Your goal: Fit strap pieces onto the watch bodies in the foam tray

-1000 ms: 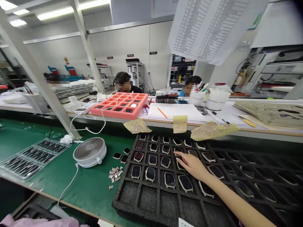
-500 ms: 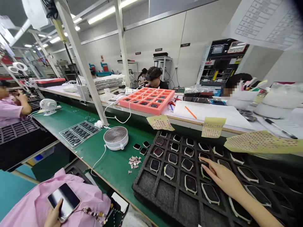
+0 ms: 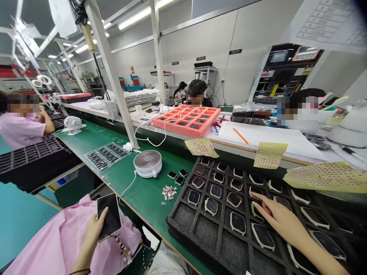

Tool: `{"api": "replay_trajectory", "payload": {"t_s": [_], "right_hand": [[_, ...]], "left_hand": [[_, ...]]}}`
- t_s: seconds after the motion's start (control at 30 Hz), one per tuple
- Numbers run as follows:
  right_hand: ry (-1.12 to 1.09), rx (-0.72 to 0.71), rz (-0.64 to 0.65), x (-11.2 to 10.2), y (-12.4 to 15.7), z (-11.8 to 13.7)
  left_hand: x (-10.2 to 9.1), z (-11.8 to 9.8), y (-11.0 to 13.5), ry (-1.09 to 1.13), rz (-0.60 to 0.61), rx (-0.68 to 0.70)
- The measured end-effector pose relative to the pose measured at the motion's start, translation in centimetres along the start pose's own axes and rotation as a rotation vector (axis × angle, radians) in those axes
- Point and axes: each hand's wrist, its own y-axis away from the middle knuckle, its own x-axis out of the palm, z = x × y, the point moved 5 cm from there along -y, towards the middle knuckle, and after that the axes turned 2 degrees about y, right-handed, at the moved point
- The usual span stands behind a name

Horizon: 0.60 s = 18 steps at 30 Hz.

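Observation:
My left hand (image 3: 96, 224) is wrapped round a smartphone (image 3: 110, 215) with a dark screen, held over the pink cloth at my lap. A string of beads (image 3: 123, 248) hangs by the phone's lower edge. Over the black foam tray (image 3: 208, 228) reaches my right hand (image 3: 276, 214), index finger and thumb stretched apart. The index fingertip rests at a smartwatch (image 3: 256, 191) in its cell. The thumb is at a green-edged smartwatch (image 3: 258, 211) just below it. Several more pale-framed smartwatches (image 3: 237, 222) lie screen-up in the cells around; my forearm hides part of the right side.
Left of the tray are loose watch faces (image 3: 172, 175), a heap of small metallic pieces (image 3: 169, 193) and a white fan (image 3: 147, 163). A clear plastic tray (image 3: 107, 156) lies beyond. The raised shelf bears a pink foam tray (image 3: 197, 131). A co-worker (image 3: 24, 124) sits at far left.
My left hand has raised the phone and turned it more upright. The whole view has shifted a little to the right. My right hand stays at the same watches.

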Motion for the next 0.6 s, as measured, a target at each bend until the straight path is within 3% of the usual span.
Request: {"api": "replay_trajectory", "payload": {"t_s": [0.3,0.4,0.5,0.6], "right_hand": [[-0.013,-0.004,0.023,0.5,0.0,-0.8],[-0.018,-0.008,0.031,0.8,0.0,-1.1],[-0.011,-0.001,0.042,0.9,0.1,-1.3],[-0.005,0.001,0.045,0.9,0.2,-1.4]], "left_hand": [[4.1,6.3,8.7,0.035,0.209,-0.190],[6.7,7.9,10.9,0.160,0.376,-0.093],[9.7,9.5,13.0,0.240,0.575,-0.108],[12.3,10.7,14.4,0.230,0.602,-0.162]]}}
